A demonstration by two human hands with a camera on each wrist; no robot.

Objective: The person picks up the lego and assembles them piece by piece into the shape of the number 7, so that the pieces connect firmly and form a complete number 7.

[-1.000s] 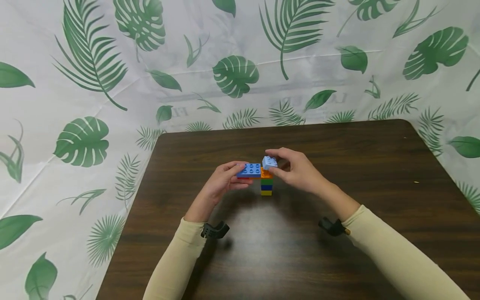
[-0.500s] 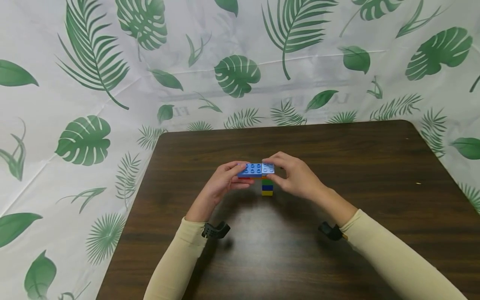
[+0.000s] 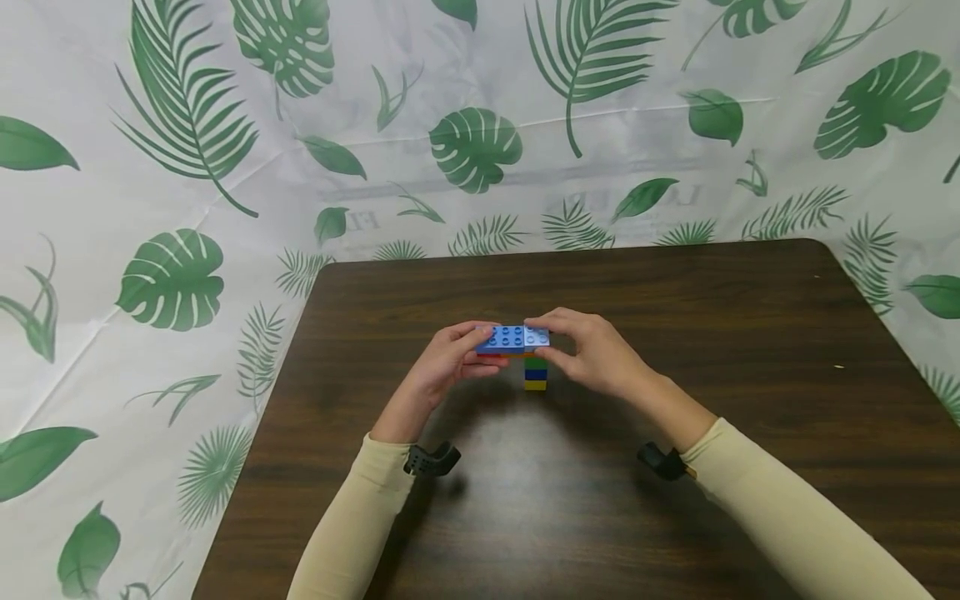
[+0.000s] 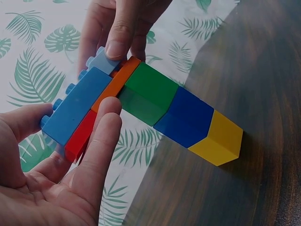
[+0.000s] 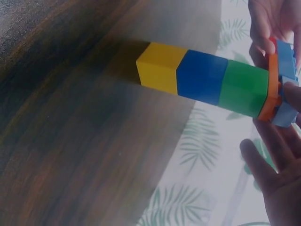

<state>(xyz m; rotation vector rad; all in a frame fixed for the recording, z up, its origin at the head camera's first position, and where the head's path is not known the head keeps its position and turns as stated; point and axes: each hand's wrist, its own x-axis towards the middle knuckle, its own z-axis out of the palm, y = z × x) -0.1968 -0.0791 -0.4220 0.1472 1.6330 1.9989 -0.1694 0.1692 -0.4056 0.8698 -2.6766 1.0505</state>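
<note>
A tower of toy building bricks stands on the table: a yellow brick (image 4: 218,141), a dark blue brick (image 4: 186,117) and a green brick (image 4: 148,94), topped by a thin orange brick (image 4: 117,84). A long blue brick (image 3: 504,337) lies on the orange one and overhangs left, above a red brick (image 4: 81,136). My left hand (image 3: 450,358) holds this overhanging end, thumb on top and fingers below. My right hand (image 3: 592,350) pinches a small light blue brick (image 3: 536,337) beside the long blue one. Orange studs show beneath it in the right wrist view.
The dark wooden table (image 3: 480,500) reaches back to a white sheet with green leaves (image 3: 480,150). Dark wrist bands (image 3: 431,460) sit at both sleeve cuffs. A tiny yellowish speck (image 3: 838,367) lies on the table at the right.
My right hand has lowered the light blue brick from a tilted position onto the tower's right end, level beside the long blue brick. My left hand has stayed in place.
</note>
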